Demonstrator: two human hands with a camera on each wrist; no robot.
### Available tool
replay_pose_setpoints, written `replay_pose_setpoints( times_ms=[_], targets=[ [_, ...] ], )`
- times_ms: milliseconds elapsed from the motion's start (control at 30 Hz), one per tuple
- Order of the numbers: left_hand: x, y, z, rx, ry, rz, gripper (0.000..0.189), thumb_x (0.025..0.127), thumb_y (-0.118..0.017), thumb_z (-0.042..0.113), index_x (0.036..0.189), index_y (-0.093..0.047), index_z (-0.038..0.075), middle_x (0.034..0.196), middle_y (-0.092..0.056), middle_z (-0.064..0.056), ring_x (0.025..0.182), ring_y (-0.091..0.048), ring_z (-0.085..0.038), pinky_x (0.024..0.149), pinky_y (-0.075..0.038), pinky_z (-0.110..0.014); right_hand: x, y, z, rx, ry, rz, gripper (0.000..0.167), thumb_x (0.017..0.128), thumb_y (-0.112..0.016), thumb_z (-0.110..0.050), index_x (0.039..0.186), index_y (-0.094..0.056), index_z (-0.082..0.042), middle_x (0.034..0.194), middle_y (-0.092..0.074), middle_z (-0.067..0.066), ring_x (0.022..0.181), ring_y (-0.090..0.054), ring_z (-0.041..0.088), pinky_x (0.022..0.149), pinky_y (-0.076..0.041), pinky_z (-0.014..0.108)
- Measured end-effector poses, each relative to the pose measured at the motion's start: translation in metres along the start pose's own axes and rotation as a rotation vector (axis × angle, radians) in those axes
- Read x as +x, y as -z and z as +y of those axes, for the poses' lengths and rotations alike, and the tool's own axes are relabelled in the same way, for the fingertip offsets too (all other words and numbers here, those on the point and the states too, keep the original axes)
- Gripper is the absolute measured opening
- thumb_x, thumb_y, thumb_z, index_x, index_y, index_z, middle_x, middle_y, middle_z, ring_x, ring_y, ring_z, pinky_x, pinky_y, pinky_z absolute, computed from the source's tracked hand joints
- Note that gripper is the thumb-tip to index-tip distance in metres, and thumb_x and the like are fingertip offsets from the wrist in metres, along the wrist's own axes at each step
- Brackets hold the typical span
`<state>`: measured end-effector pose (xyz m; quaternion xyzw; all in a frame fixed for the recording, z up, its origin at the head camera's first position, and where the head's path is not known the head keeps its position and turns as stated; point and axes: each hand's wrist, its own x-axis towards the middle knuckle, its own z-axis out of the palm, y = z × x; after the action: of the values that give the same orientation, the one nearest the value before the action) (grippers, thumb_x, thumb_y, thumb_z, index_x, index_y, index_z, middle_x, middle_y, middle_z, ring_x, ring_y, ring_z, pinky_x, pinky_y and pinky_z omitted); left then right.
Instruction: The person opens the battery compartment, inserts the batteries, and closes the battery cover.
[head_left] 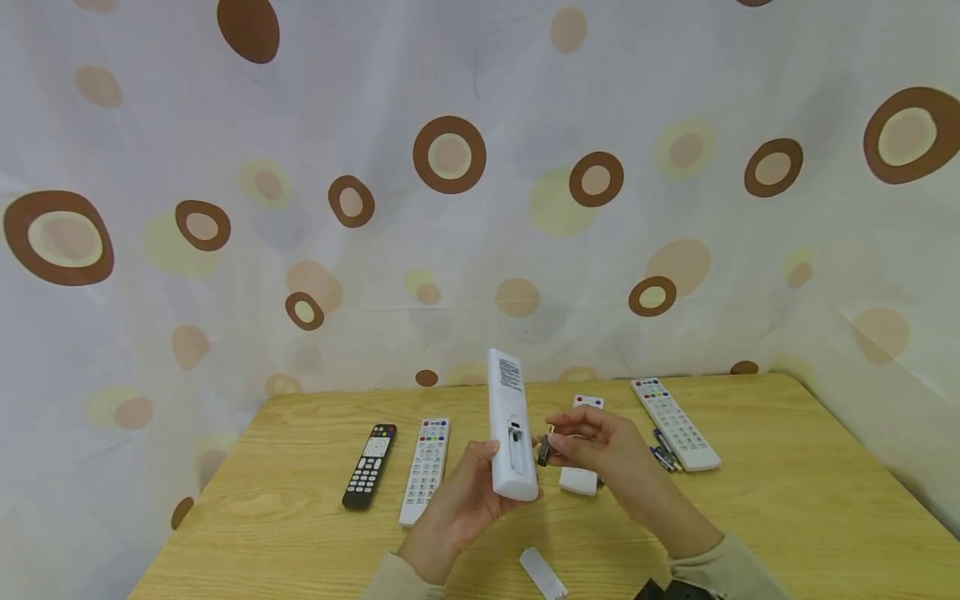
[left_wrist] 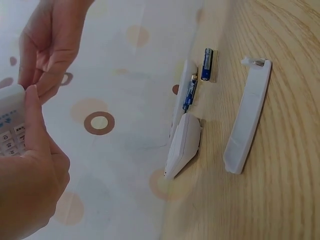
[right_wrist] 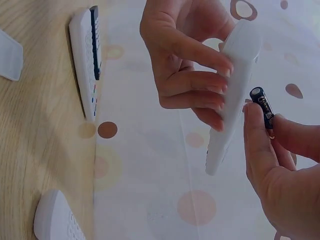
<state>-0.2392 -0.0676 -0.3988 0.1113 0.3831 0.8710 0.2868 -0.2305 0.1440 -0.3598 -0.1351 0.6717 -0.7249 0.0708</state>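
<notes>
My left hand [head_left: 465, 496] grips a white remote control [head_left: 507, 408] upright above the table, its back towards me. The battery compartment [head_left: 517, 446] in that back is uncovered. Just right of it, my right hand [head_left: 600, 442] pinches a dark battery [right_wrist: 263, 106] with a gold-coloured end between thumb and fingers, apart from the remote. Below the hands, a white battery cover [head_left: 543, 573] lies on the table. In the left wrist view the same cover [left_wrist: 248, 115] is nearer than the loose blue batteries [left_wrist: 206, 65].
On the wooden table [head_left: 285, 450], a black remote [head_left: 370, 467] and a white remote [head_left: 426, 471] lie to the left. Another white remote [head_left: 579, 481] is partly behind my right hand. A further white remote [head_left: 675, 423] lies at the right, beside several batteries [head_left: 663, 457]. A spotted curtain [head_left: 480, 233] hangs behind.
</notes>
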Motion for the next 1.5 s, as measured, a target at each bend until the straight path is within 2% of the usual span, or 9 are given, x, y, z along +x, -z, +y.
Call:
replay_pose_setpoints(
  times_ms=[200, 300, 567, 767, 933, 1100, 1267, 1400, 1500],
  targets=[
    [0.001, -0.001, -0.002, -0.034, 0.001, -0.040, 0.071, 0.094, -0.050, 0.026, 0.151, -0.014, 0.006, 0.134, -0.048, -0.006, 0.109, -0.053, -0.018, 0.091, -0.049, -0.039, -0.002, -0.005, -0.006, 0.020, 0.026, 0.003, 0.040, 0.091, -0.065, -0.006, 0.121, -0.049, 0.014, 0.106, -0.065, 0.010, 0.095, -0.067, 0.018, 0.086, -0.054, 0.039],
    [0.001, -0.001, -0.003, -0.048, -0.004, -0.062, 0.070, 0.094, -0.050, 0.027, 0.151, -0.015, 0.006, 0.132, -0.047, -0.005, 0.108, -0.053, -0.018, 0.091, -0.049, -0.039, -0.004, -0.009, -0.009, 0.012, 0.046, 0.018, 0.039, 0.090, -0.066, -0.005, 0.120, -0.050, 0.014, 0.106, -0.065, 0.011, 0.095, -0.067, 0.018, 0.085, -0.055, 0.037],
    [-0.001, -0.001, -0.004, -0.059, -0.039, -0.111, 0.066, 0.090, -0.053, 0.028, 0.146, -0.026, 0.006, 0.125, -0.052, -0.003, 0.098, -0.059, -0.019, 0.092, -0.049, -0.039, -0.009, -0.019, -0.018, -0.029, 0.098, 0.065, 0.035, 0.090, -0.066, -0.006, 0.115, -0.052, 0.013, 0.108, -0.064, 0.016, 0.093, -0.067, 0.017, 0.082, -0.056, 0.038],
    [-0.003, -0.002, -0.004, -0.107, -0.070, -0.197, 0.059, 0.085, -0.061, 0.030, 0.137, -0.042, 0.010, 0.121, -0.056, -0.003, 0.100, -0.061, -0.018, 0.092, -0.050, -0.037, -0.014, -0.022, -0.023, -0.006, 0.112, 0.011, 0.038, 0.093, -0.063, -0.010, 0.122, -0.050, 0.009, 0.111, -0.058, 0.021, 0.089, -0.067, 0.022, 0.079, -0.056, 0.043],
    [-0.004, -0.002, -0.005, -0.149, -0.088, -0.261, 0.053, 0.083, -0.067, 0.033, 0.130, -0.050, 0.015, 0.116, -0.059, -0.002, 0.099, -0.061, -0.016, 0.089, -0.051, -0.033, -0.020, -0.024, -0.025, -0.021, 0.209, -0.044, 0.033, 0.096, -0.058, -0.010, 0.120, -0.052, 0.012, 0.113, -0.060, 0.011, 0.092, -0.066, 0.019, 0.081, -0.056, 0.039],
    [-0.005, -0.002, -0.004, -0.160, -0.115, -0.327, 0.049, 0.085, -0.065, 0.035, 0.129, -0.052, 0.017, 0.114, -0.061, -0.001, 0.099, -0.061, -0.014, 0.089, -0.050, -0.032, -0.024, -0.027, -0.029, -0.027, 0.301, -0.064, 0.028, 0.097, -0.055, -0.006, 0.118, -0.053, 0.013, 0.115, -0.062, 0.003, 0.097, -0.062, 0.013, 0.080, -0.056, 0.036],
    [-0.005, -0.002, -0.004, -0.127, -0.124, -0.377, 0.049, 0.085, -0.064, 0.036, 0.129, -0.052, 0.018, 0.115, -0.061, 0.001, 0.100, -0.061, -0.013, 0.089, -0.050, -0.031, -0.026, -0.031, -0.031, -0.034, 0.334, -0.072, 0.030, 0.095, -0.057, -0.002, 0.120, -0.052, 0.013, 0.113, -0.060, 0.008, 0.096, -0.060, 0.014, 0.080, -0.055, 0.029],
    [-0.005, -0.003, -0.005, -0.118, -0.126, -0.386, 0.051, 0.085, -0.063, 0.036, 0.131, -0.051, 0.019, 0.116, -0.061, 0.001, 0.102, -0.060, -0.012, 0.090, -0.050, -0.030, -0.028, -0.034, -0.031, -0.043, 0.336, -0.046, 0.034, 0.092, -0.061, 0.000, 0.121, -0.050, 0.013, 0.113, -0.060, 0.011, 0.098, -0.059, 0.013, 0.083, -0.052, 0.022],
    [-0.005, -0.003, -0.005, -0.124, -0.120, -0.388, 0.054, 0.084, -0.064, 0.036, 0.133, -0.050, 0.021, 0.118, -0.059, 0.001, 0.103, -0.059, -0.012, 0.090, -0.050, -0.030, -0.029, -0.036, -0.032, -0.021, 0.327, -0.041, 0.038, 0.090, -0.062, 0.001, 0.122, -0.047, 0.015, 0.114, -0.059, 0.010, 0.100, -0.059, 0.013, 0.086, -0.050, 0.022]
  ],
)
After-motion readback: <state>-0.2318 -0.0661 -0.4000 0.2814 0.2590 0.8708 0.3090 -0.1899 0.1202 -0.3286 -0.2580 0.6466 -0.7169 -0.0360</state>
